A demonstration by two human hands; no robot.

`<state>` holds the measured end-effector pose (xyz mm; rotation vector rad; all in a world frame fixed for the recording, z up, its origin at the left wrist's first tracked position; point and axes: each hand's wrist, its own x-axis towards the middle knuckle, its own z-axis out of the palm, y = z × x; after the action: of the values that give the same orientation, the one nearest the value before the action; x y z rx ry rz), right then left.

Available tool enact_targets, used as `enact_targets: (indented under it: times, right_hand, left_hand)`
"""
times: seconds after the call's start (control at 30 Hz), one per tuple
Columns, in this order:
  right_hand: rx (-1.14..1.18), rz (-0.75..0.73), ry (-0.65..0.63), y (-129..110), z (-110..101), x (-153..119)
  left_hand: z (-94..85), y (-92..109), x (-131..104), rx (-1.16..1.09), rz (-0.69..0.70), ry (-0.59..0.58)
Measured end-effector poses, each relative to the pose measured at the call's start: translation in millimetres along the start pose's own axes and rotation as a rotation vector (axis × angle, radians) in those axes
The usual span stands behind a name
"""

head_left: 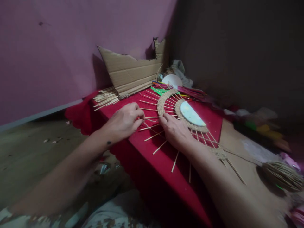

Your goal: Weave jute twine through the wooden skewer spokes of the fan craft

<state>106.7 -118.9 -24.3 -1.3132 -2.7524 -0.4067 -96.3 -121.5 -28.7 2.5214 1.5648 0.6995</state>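
A half-round piece lies on the red cloth, with a pale blue half-disc (pixel 192 114) at its centre. Thin wooden sticks (pixel 148 103) fan out from it, and brown twine is woven around them in an inner band and an outer band (pixel 161 102). My right hand (pixel 177 131) grips the outer band between its fingers, hiding part of the weave. To the left, my left hand (pixel 125 118) is closed in a pinch near the stick tips, on a thin strand of twine (pixel 152 126). A ball of twine (pixel 282 175) sits at the right, its strand running to the piece.
Torn cardboard (pixel 133 72) leans against the purple wall, beside a bundle of sticks (pixel 106 96). A white round dish (pixel 172 81) and coloured strips (pixel 190 91) lie at the back. The red cloth (pixel 152 161) hangs over the table's near-left edge; scraps litter the floor.
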Motion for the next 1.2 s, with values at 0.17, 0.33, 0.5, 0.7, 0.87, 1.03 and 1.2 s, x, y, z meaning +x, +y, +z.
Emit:
enact_targets:
  times: [0.17,0.33,0.5,0.7,0.87,1.03,1.2]
  right_hand:
    - [0.272,0.121,0.207,8.2,14.6,-1.3]
    - [0.482,0.157,0.404,14.2,20.3,-1.7]
    - [0.457,0.076,0.356,11.2,18.9,-3.0]
    - [0.439,0.064,0.287,8.4,19.8,-3.9]
    - [0.403,0.064,0.241,6.9,17.3,-4.2]
    - [0.381,0.075,0.191,4.8,12.4,-4.8]
    - [0.343,0.074,0.160,4.2,10.3,-4.6]
  left_hand:
    - [6.6,0.1,42.5,0.119,0.078,-0.095]
    - [15.1,-0.7,68.9,-0.032,0.046,-0.174]
    - [19.6,0.8,68.3,-0.086,0.001,-0.125]
    - [20.7,3.4,65.1,-0.115,-0.025,-0.042]
    - [17.2,2.3,64.0,-0.168,-0.080,0.032]
    - [14.1,-4.5,62.0,-0.194,-0.167,0.061]
    - [13.5,-12.6,58.9,-0.269,-0.191,0.113]
